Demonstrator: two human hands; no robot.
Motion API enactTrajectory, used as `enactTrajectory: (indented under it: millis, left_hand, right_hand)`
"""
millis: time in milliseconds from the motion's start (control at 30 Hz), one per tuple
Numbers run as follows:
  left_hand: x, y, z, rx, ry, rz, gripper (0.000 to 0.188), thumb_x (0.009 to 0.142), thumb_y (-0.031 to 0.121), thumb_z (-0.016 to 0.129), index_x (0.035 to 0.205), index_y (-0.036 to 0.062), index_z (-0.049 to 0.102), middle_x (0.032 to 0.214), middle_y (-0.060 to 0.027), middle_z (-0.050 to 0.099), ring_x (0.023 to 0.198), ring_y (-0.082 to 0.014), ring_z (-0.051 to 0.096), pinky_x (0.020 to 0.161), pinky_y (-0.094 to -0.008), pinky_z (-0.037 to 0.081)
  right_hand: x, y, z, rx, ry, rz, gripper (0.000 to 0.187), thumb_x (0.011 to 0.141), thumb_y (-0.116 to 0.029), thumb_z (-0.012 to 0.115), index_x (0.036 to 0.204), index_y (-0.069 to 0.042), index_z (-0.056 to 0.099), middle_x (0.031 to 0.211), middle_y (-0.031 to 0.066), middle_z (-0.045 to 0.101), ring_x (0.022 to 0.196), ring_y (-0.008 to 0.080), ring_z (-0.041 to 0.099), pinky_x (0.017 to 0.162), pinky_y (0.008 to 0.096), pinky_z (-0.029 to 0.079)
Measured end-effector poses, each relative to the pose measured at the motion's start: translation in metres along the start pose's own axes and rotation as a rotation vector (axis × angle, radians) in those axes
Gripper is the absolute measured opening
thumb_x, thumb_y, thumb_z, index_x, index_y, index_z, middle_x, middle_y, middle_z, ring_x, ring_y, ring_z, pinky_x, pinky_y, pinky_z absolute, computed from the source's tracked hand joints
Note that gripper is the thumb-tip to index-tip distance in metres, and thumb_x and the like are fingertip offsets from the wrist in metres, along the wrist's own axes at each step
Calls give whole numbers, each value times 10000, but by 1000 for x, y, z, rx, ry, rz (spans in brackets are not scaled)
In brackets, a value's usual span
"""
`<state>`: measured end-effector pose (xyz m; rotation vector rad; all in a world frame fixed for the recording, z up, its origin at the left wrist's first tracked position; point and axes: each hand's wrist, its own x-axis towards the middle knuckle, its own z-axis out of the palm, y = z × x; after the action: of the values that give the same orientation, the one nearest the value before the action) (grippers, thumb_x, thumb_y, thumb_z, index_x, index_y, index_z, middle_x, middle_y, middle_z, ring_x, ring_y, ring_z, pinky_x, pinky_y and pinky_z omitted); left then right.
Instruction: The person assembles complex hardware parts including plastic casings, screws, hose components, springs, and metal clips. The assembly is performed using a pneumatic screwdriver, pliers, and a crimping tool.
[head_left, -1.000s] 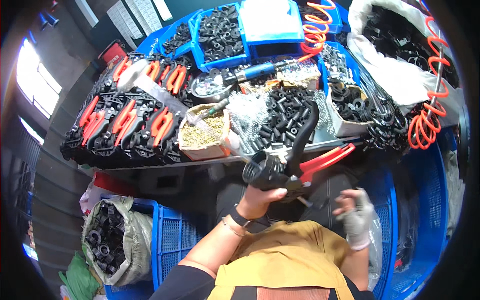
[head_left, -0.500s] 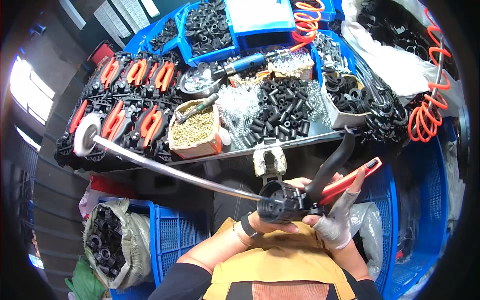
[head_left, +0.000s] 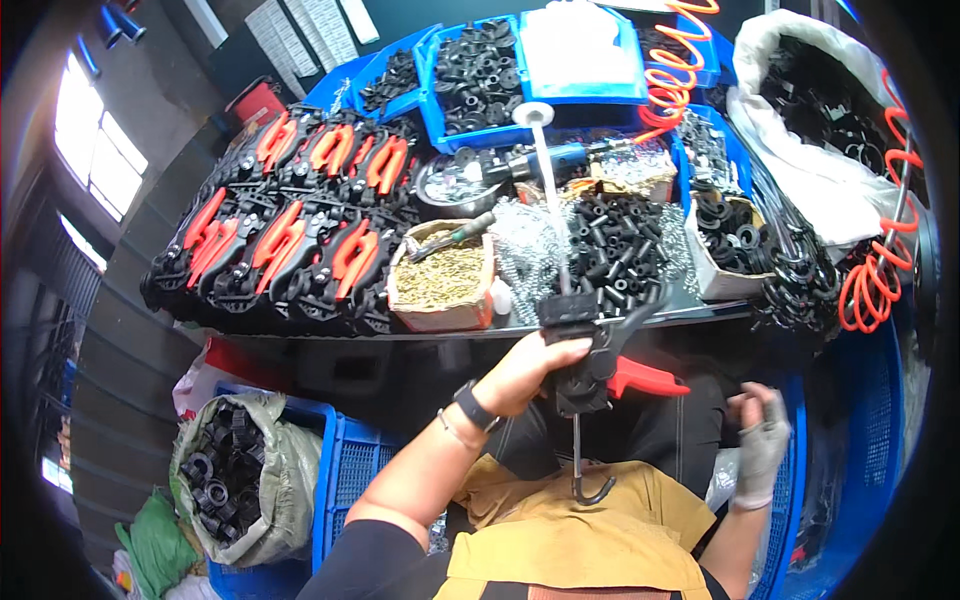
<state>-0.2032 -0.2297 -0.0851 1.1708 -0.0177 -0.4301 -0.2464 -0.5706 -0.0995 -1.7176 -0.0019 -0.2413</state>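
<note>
My left hand [head_left: 535, 372] is closed round the black body of a caulking gun [head_left: 582, 388] above my lap. Its metal rod [head_left: 552, 205] points away from me across the bench and ends in a pale round disc [head_left: 532, 114]. The rod's bent hook [head_left: 594, 494] hangs over my yellow apron [head_left: 610, 535]. To the right of the body stick out a red handle [head_left: 648, 378] and a blurred black lever. My right hand [head_left: 764, 450], in a grey fingerless glove, is apart from the gun at the right. Its fingers are loosely bent, with nothing visible in them.
Red-and-black gun assemblies [head_left: 270, 235] fill the bench's left. A carton of brass-coloured screws [head_left: 445, 280], springs, black sleeves [head_left: 615, 250] and a blue air tool [head_left: 550, 160] lie near the middle. Red coiled hoses [head_left: 880, 250] hang right. A sack of black parts [head_left: 245, 480] stands lower left.
The caulking gun has turned: its rod swung from pointing left to pointing away from me. My right hand has let go of the handle area and moved right. The view shifted slightly.
</note>
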Motion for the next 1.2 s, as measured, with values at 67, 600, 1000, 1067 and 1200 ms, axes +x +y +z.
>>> enactTrajectory:
  millis: [67, 600, 1000, 1067, 1200]
  left_hand:
    - [6, 13, -7, 9, 3, -73, 341, 968, 267, 611, 1247, 70, 598, 1096, -8, 684, 917, -91, 667, 784, -275, 567]
    - [-34, 98, -153, 1477, 672, 706, 228, 832, 231, 705, 878, 9, 724, 768, -115, 701, 790, -295, 674, 798, -406, 513]
    - [-32, 105, -164, 507, 635, 339, 148, 937, 173, 676, 947, 27, 659, 814, -38, 642, 710, -135, 612, 626, -267, 488]
    - [-23, 104, -187, -265, 308, 390, 141, 1014, 178, 590, 1004, 38, 581, 832, -27, 585, 691, -107, 552, 573, -195, 455]
    - [-24, 91, -189, -658, 422, 530, 169, 1012, 146, 580, 990, -17, 618, 906, -100, 642, 825, -173, 630, 635, -209, 528]
  right_hand:
    - [18, 41, -33, -82, 166, -53, 217, 1014, -201, 588, 1182, -78, 649, 968, 4, 628, 880, 94, 578, 773, 235, 461]
    - [150, 259, -96, -529, 805, -288, 869, 803, -40, 788, 1519, 30, 301, 1532, 192, 382, 1337, 272, 436, 1145, 392, 350]
    - [-17, 215, -206, -358, 436, 132, 669, 877, -141, 614, 1470, 43, 365, 1043, 128, 611, 851, 181, 614, 692, 287, 528]
    - [-36, 193, -216, 285, 170, 42, 633, 887, -133, 613, 1464, 1, 390, 851, 41, 562, 646, 76, 492, 510, 207, 419]
    - [1, -4, -67, 764, -44, -272, 767, 901, -144, 692, 1505, -4, 239, 971, 63, 454, 683, 87, 402, 572, 202, 373]
